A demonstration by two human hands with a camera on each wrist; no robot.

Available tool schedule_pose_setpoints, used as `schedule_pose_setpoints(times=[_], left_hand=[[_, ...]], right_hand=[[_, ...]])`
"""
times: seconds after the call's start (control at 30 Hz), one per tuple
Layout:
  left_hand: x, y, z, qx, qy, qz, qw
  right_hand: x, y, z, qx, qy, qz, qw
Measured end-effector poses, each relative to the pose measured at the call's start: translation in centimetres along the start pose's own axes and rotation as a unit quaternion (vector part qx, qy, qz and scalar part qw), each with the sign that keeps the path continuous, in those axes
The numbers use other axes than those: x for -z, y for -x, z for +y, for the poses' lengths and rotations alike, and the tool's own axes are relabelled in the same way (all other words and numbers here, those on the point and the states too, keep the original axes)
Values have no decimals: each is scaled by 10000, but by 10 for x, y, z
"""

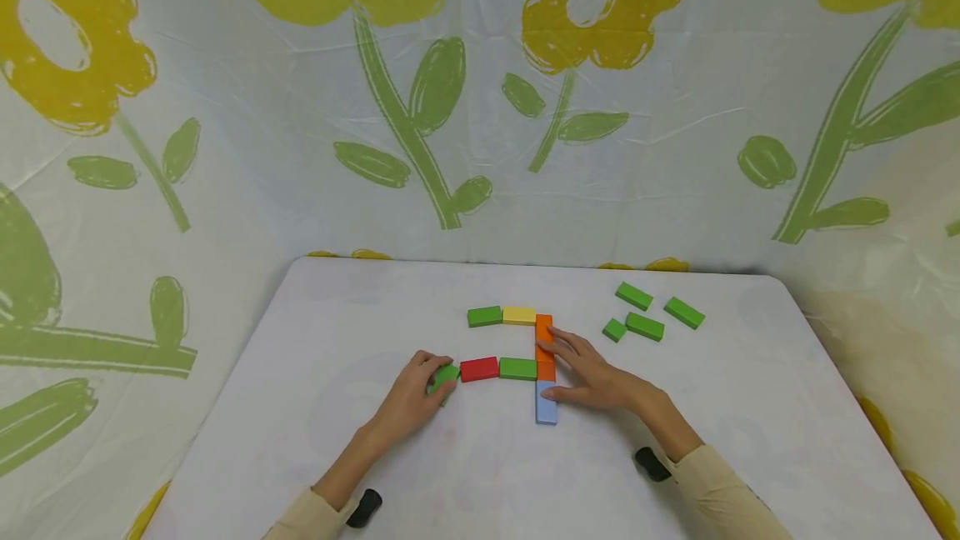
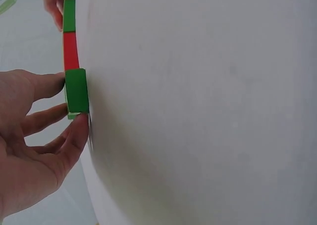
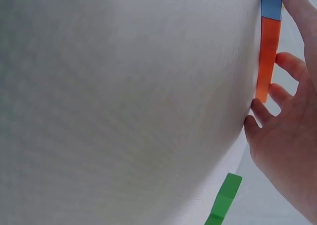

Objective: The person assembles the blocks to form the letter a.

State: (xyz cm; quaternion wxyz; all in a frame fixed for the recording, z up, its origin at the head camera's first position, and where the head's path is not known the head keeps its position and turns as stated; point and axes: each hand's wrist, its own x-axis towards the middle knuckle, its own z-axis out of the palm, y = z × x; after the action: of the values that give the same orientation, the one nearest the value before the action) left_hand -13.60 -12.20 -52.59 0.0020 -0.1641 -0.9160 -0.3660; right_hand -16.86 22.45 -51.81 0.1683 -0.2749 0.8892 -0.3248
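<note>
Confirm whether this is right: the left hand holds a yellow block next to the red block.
Wrong colour: the left hand holds a green block, not yellow, as the left wrist view shows. It is next to the red block.

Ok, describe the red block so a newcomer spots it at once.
On the white table, two rows of blocks run left from an orange and blue column. In the nearer row, the red block lies between two green blocks, one in the left hand. It alone is red.
</note>
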Motion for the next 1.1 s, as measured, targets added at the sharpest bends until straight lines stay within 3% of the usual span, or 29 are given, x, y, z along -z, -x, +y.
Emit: schedule_pose_setpoints(times=[0.43,1.1], left_hand=[[-7,2,4,148,-43,73,9999],[-8,4,3,-55,193,118,9997]], right_hand=[[-1,0,-2,26,-55,-15,10000],[0,0,0,25,49,13,10000]])
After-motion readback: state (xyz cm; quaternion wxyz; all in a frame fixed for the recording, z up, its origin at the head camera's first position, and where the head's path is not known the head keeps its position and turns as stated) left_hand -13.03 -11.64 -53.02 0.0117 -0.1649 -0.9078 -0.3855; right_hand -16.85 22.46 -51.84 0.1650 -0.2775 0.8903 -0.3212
